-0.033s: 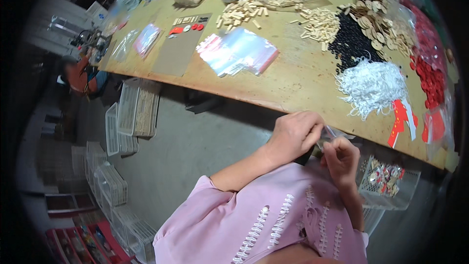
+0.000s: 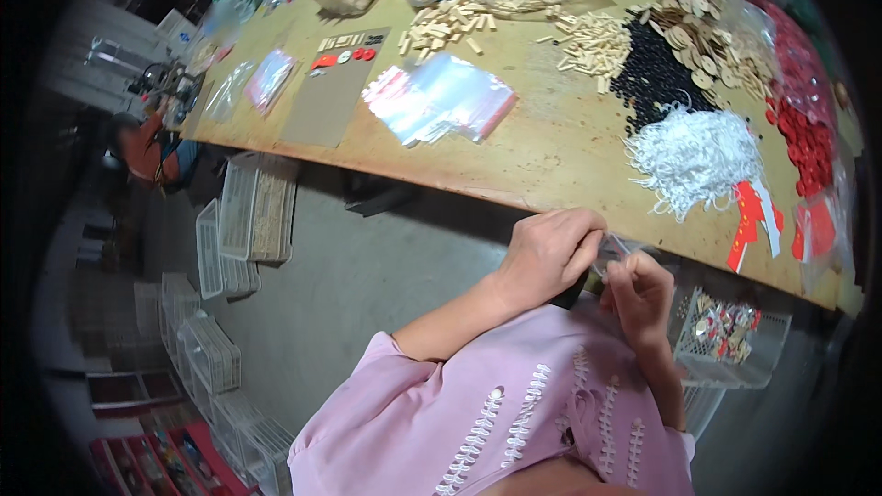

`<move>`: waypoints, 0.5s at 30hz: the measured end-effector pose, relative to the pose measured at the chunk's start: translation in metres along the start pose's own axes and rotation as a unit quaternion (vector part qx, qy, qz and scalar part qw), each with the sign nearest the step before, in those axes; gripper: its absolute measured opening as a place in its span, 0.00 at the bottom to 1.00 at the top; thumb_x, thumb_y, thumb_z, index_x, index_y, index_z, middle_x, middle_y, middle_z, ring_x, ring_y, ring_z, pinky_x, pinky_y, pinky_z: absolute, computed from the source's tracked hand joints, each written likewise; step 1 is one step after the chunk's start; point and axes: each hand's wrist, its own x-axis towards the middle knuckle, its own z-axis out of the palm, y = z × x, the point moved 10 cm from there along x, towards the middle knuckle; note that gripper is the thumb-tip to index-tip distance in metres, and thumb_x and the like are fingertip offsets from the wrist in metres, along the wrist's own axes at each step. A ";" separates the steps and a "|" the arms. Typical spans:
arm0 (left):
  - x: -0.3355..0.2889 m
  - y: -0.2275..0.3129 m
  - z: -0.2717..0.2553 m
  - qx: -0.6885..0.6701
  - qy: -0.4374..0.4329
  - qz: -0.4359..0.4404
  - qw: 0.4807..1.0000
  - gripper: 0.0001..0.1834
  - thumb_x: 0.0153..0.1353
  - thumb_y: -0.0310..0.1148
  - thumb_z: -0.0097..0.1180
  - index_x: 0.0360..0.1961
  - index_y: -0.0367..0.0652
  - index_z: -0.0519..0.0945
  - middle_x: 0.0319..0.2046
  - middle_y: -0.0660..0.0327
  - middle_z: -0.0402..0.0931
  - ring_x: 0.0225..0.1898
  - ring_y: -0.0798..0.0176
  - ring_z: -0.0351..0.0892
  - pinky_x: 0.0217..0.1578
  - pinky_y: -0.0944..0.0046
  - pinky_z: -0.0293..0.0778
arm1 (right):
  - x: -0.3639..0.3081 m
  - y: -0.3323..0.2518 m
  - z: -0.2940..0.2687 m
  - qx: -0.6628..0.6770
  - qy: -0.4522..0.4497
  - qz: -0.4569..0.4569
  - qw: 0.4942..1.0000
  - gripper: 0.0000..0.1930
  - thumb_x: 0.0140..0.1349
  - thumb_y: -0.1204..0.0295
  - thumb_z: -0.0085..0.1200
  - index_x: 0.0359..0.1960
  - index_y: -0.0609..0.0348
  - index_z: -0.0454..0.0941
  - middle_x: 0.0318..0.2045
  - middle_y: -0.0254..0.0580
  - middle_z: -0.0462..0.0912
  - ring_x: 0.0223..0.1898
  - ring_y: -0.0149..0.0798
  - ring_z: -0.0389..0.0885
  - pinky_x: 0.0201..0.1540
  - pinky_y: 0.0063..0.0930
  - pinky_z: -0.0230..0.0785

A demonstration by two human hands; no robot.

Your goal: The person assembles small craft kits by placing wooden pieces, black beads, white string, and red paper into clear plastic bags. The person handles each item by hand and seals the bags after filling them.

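Observation:
A small clear plastic bag [image 2: 619, 244] is held between my hands in front of my lap, just off the table's near edge. My left hand [image 2: 559, 246] has its fingers curled and pinched on one side of the bag. Close beside it, my right hand [image 2: 640, 290] pinches the other side with thumb and bent fingers. What lies inside the bag is hidden by my fingers. On the table nearest my hands lie a tangled pile of white strings [image 2: 695, 161], several red and white paper strips [image 2: 749, 220], and a stack of flat clear zip bags [image 2: 441, 96].
Behind the strings are black beads [image 2: 657, 73], small wooden pegs [image 2: 593, 44], wooden discs [image 2: 694, 23] and red pieces [image 2: 801, 147]. A cardboard sheet [image 2: 319, 110] bears sample pieces. A basket of filled packets [image 2: 767, 349] stands below right. Crates [image 2: 241, 211] line the floor; another person [image 2: 147, 152] works far left.
The table and its piles have shifted slightly left in the view. My hands keep nearly the same place and grip on the bag.

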 end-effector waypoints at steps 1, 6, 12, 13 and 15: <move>0.003 0.008 -0.003 -0.014 0.012 0.011 1.000 0.06 0.54 0.24 0.65 0.33 0.42 0.82 0.25 0.56 0.78 0.26 0.51 0.80 0.28 0.55 0.76 | 0.001 -0.001 0.000 0.027 0.000 0.028 0.999 0.14 0.75 0.74 0.54 0.27 0.60 0.77 0.20 0.31 0.80 0.19 0.21 0.76 0.22 0.18 0.67; -0.002 0.031 0.011 0.013 -0.126 0.096 0.987 0.05 0.55 0.25 0.66 0.32 0.44 0.82 0.22 0.59 0.73 0.25 0.53 0.75 0.26 0.56 0.72 | 0.005 0.006 -0.015 0.110 0.002 0.062 0.992 0.10 0.73 0.74 0.54 0.31 0.61 0.78 0.18 0.36 0.82 0.15 0.23 0.74 0.20 0.19 0.64; -0.009 0.026 0.004 0.003 -0.162 0.129 0.978 0.06 0.56 0.30 0.68 0.29 0.44 0.81 0.23 0.59 0.73 0.26 0.55 0.74 0.27 0.56 0.70 | -0.005 -0.089 -0.005 -0.188 0.031 -0.274 0.943 0.04 0.67 0.78 0.59 0.42 0.64 0.81 0.35 0.43 0.88 0.28 0.36 0.84 0.30 0.29 0.75; -0.008 0.025 0.002 0.004 -0.173 0.134 0.976 0.07 0.57 0.31 0.68 0.28 0.44 0.81 0.23 0.59 0.73 0.26 0.55 0.74 0.27 0.56 0.70 | -0.019 -0.115 0.014 -0.254 -0.004 -0.384 0.888 0.06 0.66 0.79 0.60 0.43 0.64 0.81 0.38 0.44 0.88 0.31 0.40 0.86 0.33 0.32 0.77; -0.006 0.023 -0.004 -0.002 -0.226 0.129 0.966 0.05 0.60 0.32 0.66 0.31 0.44 0.82 0.25 0.60 0.75 0.29 0.54 0.77 0.31 0.55 0.73 | -0.013 -0.099 0.029 -0.322 -0.085 -0.333 0.882 0.09 0.58 0.80 0.62 0.41 0.59 0.81 0.39 0.42 0.84 0.38 0.48 0.84 0.40 0.38 0.78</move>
